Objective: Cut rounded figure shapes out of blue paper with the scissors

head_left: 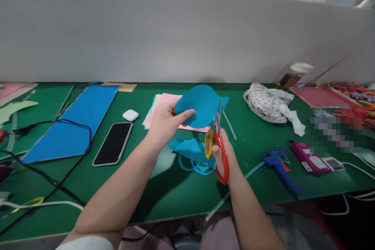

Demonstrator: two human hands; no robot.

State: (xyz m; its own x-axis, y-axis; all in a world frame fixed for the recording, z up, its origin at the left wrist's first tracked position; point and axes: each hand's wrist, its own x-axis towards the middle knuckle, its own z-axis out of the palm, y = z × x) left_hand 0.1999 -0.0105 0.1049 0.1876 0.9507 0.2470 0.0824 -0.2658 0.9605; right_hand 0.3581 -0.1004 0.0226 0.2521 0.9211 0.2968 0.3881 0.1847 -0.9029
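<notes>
A rounded piece of blue paper (pixel 199 105) is pinched at its left edge by my left hand (pixel 168 121), thumb on top. My right hand (pixel 227 152) has its fingers in the red and yellow handles of the scissors (pixel 216 125). The blades point away from me at the paper's right edge, where a small blue corner sticks out. Below the hands, blue paper scraps (pixel 190 148) and thin curved blue strips lie on the green table (pixel 175 199). A stack of pink and pale sheets (pixel 165 99) lies partly hidden behind my left hand and the blue paper.
To the left are a phone (pixel 113 143), a white case (pixel 130 115), a blue board (pixel 76 125) and black cables. At right lie a patterned cloth pouch (pixel 263 101), a blue glue gun (pixel 279 168), a purple pack (pixel 309 157) and a bottle (pixel 293 76). A grey partition (pixel 175 35) stands behind.
</notes>
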